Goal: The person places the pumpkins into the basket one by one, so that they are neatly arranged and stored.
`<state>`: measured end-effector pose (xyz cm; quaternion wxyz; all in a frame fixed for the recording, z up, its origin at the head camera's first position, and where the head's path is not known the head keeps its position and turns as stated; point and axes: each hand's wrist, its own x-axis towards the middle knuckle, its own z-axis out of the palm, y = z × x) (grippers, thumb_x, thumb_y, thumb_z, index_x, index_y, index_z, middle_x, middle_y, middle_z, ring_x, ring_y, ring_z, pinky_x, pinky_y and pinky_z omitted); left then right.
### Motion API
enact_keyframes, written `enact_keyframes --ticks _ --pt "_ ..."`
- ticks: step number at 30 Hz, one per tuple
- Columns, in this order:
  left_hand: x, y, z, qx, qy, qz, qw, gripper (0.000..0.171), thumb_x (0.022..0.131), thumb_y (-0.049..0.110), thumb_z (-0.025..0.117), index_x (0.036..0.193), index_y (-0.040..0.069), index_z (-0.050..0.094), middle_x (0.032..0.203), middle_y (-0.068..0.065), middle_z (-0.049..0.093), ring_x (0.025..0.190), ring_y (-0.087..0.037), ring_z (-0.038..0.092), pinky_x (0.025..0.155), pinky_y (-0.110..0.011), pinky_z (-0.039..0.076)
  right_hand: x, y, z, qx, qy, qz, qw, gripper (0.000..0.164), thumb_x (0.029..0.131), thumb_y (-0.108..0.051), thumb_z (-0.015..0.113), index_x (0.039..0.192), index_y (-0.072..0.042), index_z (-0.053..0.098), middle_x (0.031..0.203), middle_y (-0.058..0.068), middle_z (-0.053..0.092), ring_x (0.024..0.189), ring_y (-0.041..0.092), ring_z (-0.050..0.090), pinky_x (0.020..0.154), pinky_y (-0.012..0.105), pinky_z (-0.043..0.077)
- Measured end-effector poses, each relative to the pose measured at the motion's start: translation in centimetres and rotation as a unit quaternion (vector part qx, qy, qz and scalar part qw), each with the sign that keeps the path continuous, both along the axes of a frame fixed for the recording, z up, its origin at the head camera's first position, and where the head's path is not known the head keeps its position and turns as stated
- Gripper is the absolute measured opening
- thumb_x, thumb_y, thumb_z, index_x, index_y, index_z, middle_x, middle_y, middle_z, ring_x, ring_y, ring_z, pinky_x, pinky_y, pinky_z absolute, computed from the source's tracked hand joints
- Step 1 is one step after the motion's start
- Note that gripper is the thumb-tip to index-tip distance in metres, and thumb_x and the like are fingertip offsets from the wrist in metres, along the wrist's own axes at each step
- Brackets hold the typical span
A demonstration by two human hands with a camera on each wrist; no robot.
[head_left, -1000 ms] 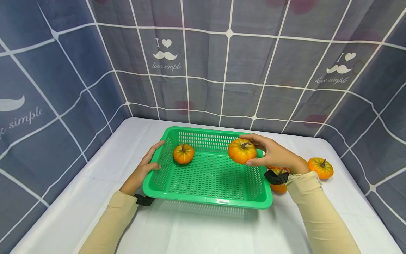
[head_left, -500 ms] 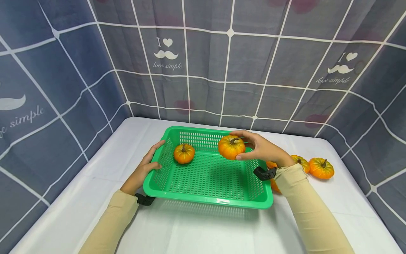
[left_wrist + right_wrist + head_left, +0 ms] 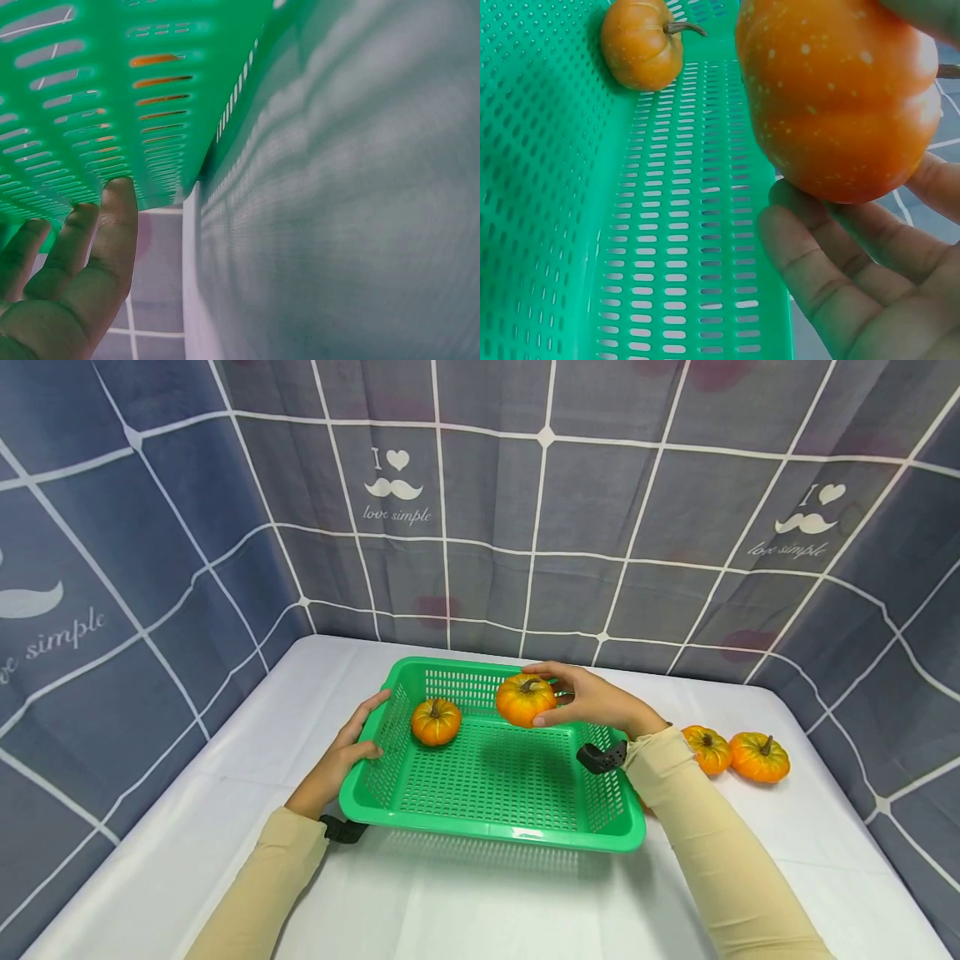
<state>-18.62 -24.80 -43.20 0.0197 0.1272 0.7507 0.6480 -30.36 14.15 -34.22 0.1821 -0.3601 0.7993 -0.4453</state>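
Observation:
A green perforated plastic basket (image 3: 480, 841) stands tilted over the white table. My left hand (image 3: 341, 752) grips its left rim, thumb on the inside and fingers along the outer wall; the left wrist view shows those fingers (image 3: 112, 240) against the slotted side. One small orange pumpkin (image 3: 436, 722) lies inside at the left end. Above the basket's back half, my right hand (image 3: 588, 697) holds a second small pumpkin (image 3: 526, 700) between thumb and fingers, stem upward. In the right wrist view this held pumpkin (image 3: 840, 97) hangs over the slotted floor, apart from the one lying inside.
Two more pumpkins, one (image 3: 707, 749) beside the right sleeve and another (image 3: 760, 757) farther right, rest on the white tablecloth (image 3: 420, 910). Part of another shows behind the basket's right end, mostly hidden by the right arm. A grey checked curtain (image 3: 487, 577) surrounds the table.
My right hand has carried its pumpkin leftward from the basket's right end toward the middle. Pumpkins on the right are more uncovered. The left hand and basket have stayed put.

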Motion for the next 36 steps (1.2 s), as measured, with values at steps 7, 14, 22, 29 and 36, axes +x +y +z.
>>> enact_keyframes --ticks 7,14,22,29,36 --pt "-0.1 0.0 0.0 -0.003 -0.004 0.001 1.0000 0.095 0.086 -0.001 0.046 0.175 0.012 0.015 0.179 -0.022 0.007 0.144 -0.046 0.033 0.092 -0.029 0.051 -0.6 -1.4 0.0 0.009 -0.008 0.016 1.000 0.076 0.091 -0.002 0.082 0.158 0.002 0.047 0.154 0.024 0.053 0.137 0.039 0.056 0.114 0.053 0.047" --pt "0.0 -0.1 0.0 -0.004 -0.005 0.000 1.0000 0.095 0.086 -0.001 0.045 0.175 0.012 0.014 0.179 -0.021 0.005 0.146 -0.045 0.031 0.094 -0.027 0.050 -1.4 -2.6 -0.3 0.028 -0.021 0.022 0.999 0.075 0.092 -0.003 0.081 0.159 0.002 0.046 0.155 0.025 0.051 0.143 0.041 0.049 0.117 0.054 0.044" --pt "0.0 0.0 0.0 -0.002 -0.003 0.000 1.0000 0.095 0.086 0.000 0.046 0.175 0.012 0.015 0.179 -0.020 0.006 0.144 -0.045 0.033 0.092 -0.029 0.051 -1.7 -4.0 -0.5 0.066 -0.031 0.022 0.997 0.076 0.092 -0.009 0.082 0.160 -0.004 0.048 0.156 0.025 0.050 0.143 0.041 0.048 0.114 0.053 0.046" --pt "0.0 -0.2 0.0 0.002 -0.002 -0.001 1.0000 0.095 0.086 -0.001 0.046 0.175 0.012 0.014 0.179 -0.022 0.006 0.145 -0.047 0.033 0.092 -0.029 0.051 -2.1 -5.1 -1.0 0.107 -0.015 0.026 0.994 0.079 0.091 -0.009 0.082 0.161 -0.001 0.045 0.158 0.028 0.047 0.142 0.042 0.049 0.114 0.053 0.045" --pt "0.0 -0.1 0.1 0.004 -0.007 -0.003 1.0000 0.095 0.086 -0.001 0.046 0.175 0.013 0.014 0.179 -0.022 0.006 0.143 -0.047 0.035 0.089 -0.031 0.053 -2.5 -5.9 -1.7 0.140 -0.005 0.028 0.990 0.080 0.089 -0.009 0.084 0.160 -0.001 0.046 0.157 0.029 0.048 0.140 0.044 0.051 0.115 0.054 0.044"
